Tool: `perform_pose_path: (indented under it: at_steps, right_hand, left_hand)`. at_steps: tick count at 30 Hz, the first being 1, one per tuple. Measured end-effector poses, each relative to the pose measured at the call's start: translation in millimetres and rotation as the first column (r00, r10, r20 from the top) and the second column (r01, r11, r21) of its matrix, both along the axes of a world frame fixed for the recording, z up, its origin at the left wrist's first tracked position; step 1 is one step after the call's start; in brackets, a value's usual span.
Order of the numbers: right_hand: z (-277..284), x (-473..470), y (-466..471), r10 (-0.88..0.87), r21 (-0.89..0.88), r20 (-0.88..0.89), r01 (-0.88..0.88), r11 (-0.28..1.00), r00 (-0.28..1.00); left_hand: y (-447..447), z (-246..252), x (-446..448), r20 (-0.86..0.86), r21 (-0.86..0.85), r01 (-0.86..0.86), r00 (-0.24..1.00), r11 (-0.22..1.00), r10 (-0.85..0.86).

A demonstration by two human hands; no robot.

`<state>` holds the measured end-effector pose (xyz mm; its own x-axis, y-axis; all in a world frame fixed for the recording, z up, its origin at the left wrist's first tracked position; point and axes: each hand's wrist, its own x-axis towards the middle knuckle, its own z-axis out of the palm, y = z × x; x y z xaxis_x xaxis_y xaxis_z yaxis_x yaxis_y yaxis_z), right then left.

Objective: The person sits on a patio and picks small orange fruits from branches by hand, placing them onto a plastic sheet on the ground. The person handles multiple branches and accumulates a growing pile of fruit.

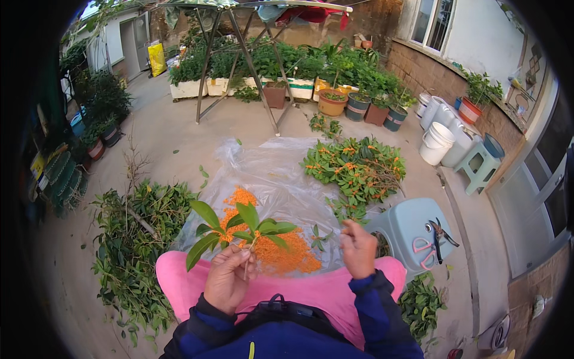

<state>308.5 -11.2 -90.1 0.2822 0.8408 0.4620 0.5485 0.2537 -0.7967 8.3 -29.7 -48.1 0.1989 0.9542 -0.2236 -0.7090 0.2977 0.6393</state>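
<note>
In the head view my left hand [229, 274] pinches the stem of a leafy sprig [249, 216] with small orange blossoms among its green leaves. My right hand [358, 249] is raised at the right, its fingers curled and slightly blurred; whether it holds something small I cannot tell. Between and beyond the hands, a heap of loose orange blossoms [293, 258] lies on a clear plastic sheet [280, 172]. A small leafy cutting [318, 238] rests on the sheet near my right hand. Farther off, a pile of flowering branches [354, 168] lies at the sheet's right edge.
At the left is a large heap of leafy cuttings [134, 251]. A blue-grey plastic stool [406, 224] at the right bears pink-handled scissors [426, 256] and pruning shears [437, 235]. More leaves [421, 305] lie below it. Beyond stand a metal drying rack [244, 45], planters and a white bucket [436, 143].
</note>
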Motion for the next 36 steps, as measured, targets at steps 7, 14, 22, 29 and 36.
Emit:
perform_pose_path:
  at_steps: [7, 14, 22, 29, 36]
  right_hand:
    - [-28.9, -65.3, 23.8, -0.03, -0.086, 0.265, 0.055, 0.995, 0.964]
    - [21.0, -74.0, -29.1, 0.055, 0.176, -0.037, -0.048, 0.983, 0.998]
    - [37.8, -76.6, -48.8, 0.073, 0.237, 0.022, -0.076, 0.968, 0.997]
    - [5.4, -69.0, -29.2, 0.056, 0.077, 0.032, -0.058, 0.995, 0.998]
    - [17.8, -63.2, -37.7, 0.175, 0.143, -0.104, -0.16, 0.977, 0.979]
  left_hand:
    - [-1.3, -9.3, 3.7, -0.149, 0.043, -0.027, 0.988, 0.999, 0.033]
    - [6.9, -18.1, 26.9, -0.344, 0.139, 0.013, 0.938, 0.99, 0.036]
    - [-4.9, -35.4, 50.5, -0.436, 0.241, 0.113, 0.9, 0.964, 0.003]
    - [-19.3, -15.2, 76.3, -0.472, 0.19, 0.178, 0.879, 0.965, -0.069]
    - [-21.4, -5.6, 75.7, -0.395, 0.132, 0.167, 0.913, 0.977, -0.103]
